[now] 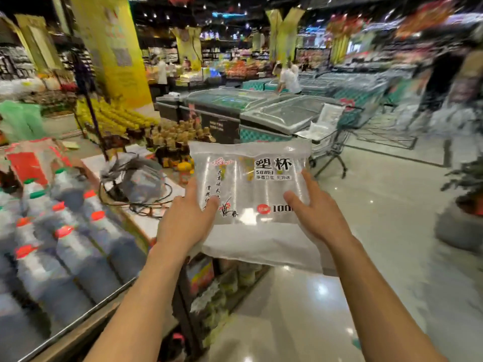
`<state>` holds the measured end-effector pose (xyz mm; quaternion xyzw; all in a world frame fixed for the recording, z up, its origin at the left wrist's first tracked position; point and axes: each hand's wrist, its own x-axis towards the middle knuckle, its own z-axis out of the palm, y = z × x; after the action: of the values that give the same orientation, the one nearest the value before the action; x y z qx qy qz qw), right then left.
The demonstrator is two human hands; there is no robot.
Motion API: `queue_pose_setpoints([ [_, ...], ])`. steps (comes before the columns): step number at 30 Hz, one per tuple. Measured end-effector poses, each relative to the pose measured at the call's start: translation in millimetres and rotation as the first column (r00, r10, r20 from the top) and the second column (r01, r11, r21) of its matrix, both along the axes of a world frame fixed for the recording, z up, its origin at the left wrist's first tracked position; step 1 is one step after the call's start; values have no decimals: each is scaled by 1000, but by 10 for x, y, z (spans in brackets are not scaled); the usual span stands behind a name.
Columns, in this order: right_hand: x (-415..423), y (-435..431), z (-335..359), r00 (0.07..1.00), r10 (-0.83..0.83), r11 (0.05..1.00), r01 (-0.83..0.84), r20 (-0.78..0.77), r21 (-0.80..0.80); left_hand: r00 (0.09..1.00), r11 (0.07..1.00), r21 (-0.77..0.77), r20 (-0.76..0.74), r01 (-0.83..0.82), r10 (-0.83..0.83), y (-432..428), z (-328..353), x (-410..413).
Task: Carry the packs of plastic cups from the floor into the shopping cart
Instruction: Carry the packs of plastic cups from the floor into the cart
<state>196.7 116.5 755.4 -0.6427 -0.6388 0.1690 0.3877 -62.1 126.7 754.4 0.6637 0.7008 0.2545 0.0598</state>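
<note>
- Head view: fingers of our left hand (183,223) and right hand (318,212) grip a pack of plastic cups (251,184).
- Shopping cart (332,145) stands ahead, beside a chest freezer (282,116).

This is a supermarket: glass-lidded chest freezers (277,114) line the middle, a shopping cart (333,142) stands beside them, red-capped bottles (65,246) crowd the near left display, and produce stands (236,69) sit far back.

Dark red-capped bottles (65,257) on the left, tangled cables (122,165) beyond, glass-topped chest freezers (282,113) further off
</note>
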Motion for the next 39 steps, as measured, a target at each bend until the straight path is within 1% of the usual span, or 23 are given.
queue_pose_setpoints([
  [4, 576, 426, -103, 989, -147, 989, 147, 3, -31, 988, 988, 0, 12, 155, -155, 841, -140, 586],
  [10, 1209, 1278, -215, 937, -347, 935, 349, 32, -57, 930, 931, 10, 54, 364, -364, 2182, -243, 1383],
  [13, 1493, 1706, -217, 897, -441, 894, 442, 29, -66, 884, 883, 40, 10, 467, -467, 2823, -215, 1779],
  [16, 1794, 2117, -228, 860, -510, 857, 510, 18, -73, 850, 848, 51, -40, 527, -526, 3423, -236, 2151],
  [18, 1999, 2375, -256, 841, -541, 838, 540, 13, -82, 829, 828, 45, -38, 559, -558, 3729, -234, 2404],
  [21, 2346, 2766, -337, 812, -584, 808, 580, -8, -97, 806, 805, 45, -5, 591, -592, 4203, -290, 2806],
  [25, 2950, 3343, -501, 782, -623, 779, 617, -21, -115, 778, 778, 15, -33, 628, -628, 4883, -439, 3442],
  [28, 3542, 3873, -603, 782, -622, 780, 616, -33, -108, 756, 756, 5, -6, 654, -654, 5429, -541, 4041],
  [33, 4654, 4807, -585, 817, -577, 815, 572, -25, -95, 832, 832, 1, 1, 554, -554, 6278, -601, 5147],
  [39, 5934, 5898, -361, 852, -523, 848, 517, -24, -120, 854, 855, -13, -11, 519, -519, 7277, -502, 6269],
])
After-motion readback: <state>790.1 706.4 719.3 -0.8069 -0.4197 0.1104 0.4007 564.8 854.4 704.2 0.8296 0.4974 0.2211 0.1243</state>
